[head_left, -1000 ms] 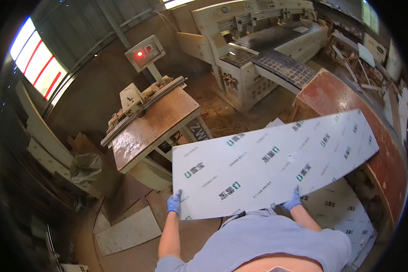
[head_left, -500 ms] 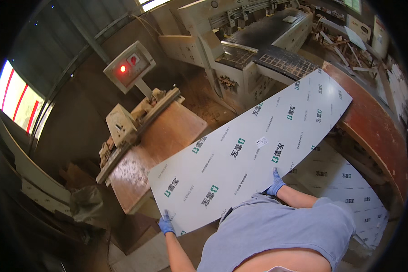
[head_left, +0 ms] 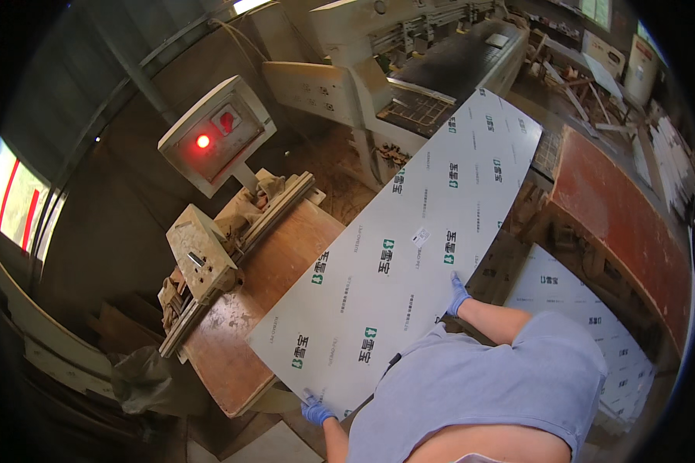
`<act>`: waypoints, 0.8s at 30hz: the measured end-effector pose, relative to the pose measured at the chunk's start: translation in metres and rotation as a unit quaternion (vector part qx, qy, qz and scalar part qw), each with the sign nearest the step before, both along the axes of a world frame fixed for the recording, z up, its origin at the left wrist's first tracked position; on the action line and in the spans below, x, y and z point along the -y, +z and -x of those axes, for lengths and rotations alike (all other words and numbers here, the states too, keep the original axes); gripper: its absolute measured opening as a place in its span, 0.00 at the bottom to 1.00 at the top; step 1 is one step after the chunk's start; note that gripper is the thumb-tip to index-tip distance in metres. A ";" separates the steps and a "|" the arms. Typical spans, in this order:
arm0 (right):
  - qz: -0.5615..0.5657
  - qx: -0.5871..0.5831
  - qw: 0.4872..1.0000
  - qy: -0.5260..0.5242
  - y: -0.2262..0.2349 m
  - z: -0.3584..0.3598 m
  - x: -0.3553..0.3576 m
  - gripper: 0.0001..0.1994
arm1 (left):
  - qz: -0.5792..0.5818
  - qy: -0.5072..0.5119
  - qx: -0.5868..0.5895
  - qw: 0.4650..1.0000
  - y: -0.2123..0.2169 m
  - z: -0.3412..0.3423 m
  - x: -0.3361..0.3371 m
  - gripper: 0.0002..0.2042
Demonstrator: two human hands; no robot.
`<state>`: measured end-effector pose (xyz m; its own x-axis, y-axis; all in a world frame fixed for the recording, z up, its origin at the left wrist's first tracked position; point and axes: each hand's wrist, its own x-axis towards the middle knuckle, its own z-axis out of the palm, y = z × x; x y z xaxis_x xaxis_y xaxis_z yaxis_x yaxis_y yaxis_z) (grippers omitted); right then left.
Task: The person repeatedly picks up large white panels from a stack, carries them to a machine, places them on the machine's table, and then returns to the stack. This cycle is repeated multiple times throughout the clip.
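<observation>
between both hands [head_left: 316, 412], white panel [head_left: 409, 247]

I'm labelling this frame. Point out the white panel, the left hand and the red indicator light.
white panel [head_left: 409, 262], head view, middle of its face
left hand [head_left: 314, 411], head view, gloved palm
red indicator light [head_left: 202, 141], head view, glowing lens

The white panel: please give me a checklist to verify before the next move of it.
1. Left hand grips the near corner of the white panel: ok.
2. Right hand grips its right edge: ok.
3. Both hands gloved: ok.
4. Wooden table surface below the panel free: cannot tell, partly hidden.
5. Panel's far end clear of the big machine: cannot tell.
</observation>
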<state>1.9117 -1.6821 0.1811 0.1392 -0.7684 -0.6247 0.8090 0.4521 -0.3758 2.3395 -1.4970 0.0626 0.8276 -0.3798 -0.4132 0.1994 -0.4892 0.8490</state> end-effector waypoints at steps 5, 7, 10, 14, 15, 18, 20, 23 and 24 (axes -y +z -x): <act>-0.014 -0.034 0.998 0.045 -0.014 -0.024 0.037 0.39 | -0.017 -0.062 0.086 0.994 -0.008 -0.045 0.011 0.16; -0.052 -0.018 0.995 0.081 -0.018 -0.029 0.040 0.38 | 0.019 0.034 0.192 0.981 -0.006 -0.063 0.019 0.20; -0.130 -0.030 0.988 0.076 -0.006 -0.051 0.061 0.35 | -0.120 -0.034 0.416 0.901 0.096 -0.085 0.053 0.23; -0.176 -0.085 0.976 0.098 0.027 -0.056 0.056 0.32 | -0.229 -0.073 0.401 0.884 0.124 -0.090 0.031 0.22; -0.198 -0.090 0.972 0.089 0.033 -0.059 0.054 0.32 | -0.254 -0.083 0.382 0.885 0.139 -0.088 0.030 0.23; -0.220 -0.127 0.964 0.077 0.038 -0.073 0.058 0.32 | -0.282 -0.094 0.371 0.879 0.170 -0.100 0.034 0.24; -0.204 -0.123 0.968 0.079 0.036 -0.061 0.056 0.31 | -0.286 -0.100 0.370 0.878 0.175 -0.094 0.033 0.25; -0.186 -0.151 0.968 0.078 0.036 -0.053 0.048 0.31 | -0.292 -0.106 0.355 0.882 0.194 -0.087 0.033 0.25; -0.182 -0.162 0.967 0.077 0.036 -0.057 0.045 0.30 | -0.290 -0.106 0.363 0.879 0.203 -0.086 0.033 0.25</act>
<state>1.9684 -1.7272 0.2171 -0.0126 -0.4759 -0.8794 0.5877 0.7080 -0.3915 2.4255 -1.5296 0.2659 0.8896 -0.4563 0.0192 -0.4392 -0.8431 0.3102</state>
